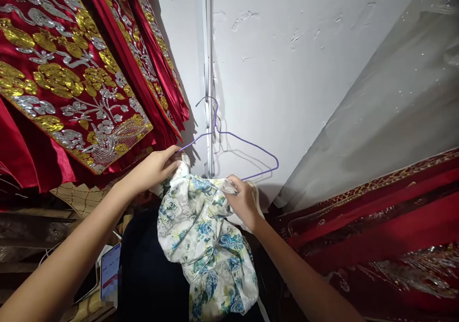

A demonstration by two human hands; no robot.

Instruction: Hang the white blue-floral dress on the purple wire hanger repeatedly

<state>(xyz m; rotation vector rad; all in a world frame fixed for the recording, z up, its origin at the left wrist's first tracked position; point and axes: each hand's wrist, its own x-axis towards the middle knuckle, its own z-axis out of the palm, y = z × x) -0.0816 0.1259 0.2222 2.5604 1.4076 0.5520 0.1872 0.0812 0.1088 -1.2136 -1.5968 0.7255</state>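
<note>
A purple wire hanger [247,146] is held up in front of a white wall. A white garment [206,245] with blue and yellow-green flowers hangs from its lower bar. My left hand [156,168] pinches the hanger's left end together with the garment's edge. My right hand [243,200] is closed on the cloth near the middle of the hanger, its fingers curled over the fabric. The hanger's hook points up beside a white pipe [208,73].
Red garments with gold and silver embroidery [68,78] hang at the upper left. More red cloth under clear plastic [387,202] lies to the right. A phone [110,270] with a lit screen lies at the lower left beside a dark surface.
</note>
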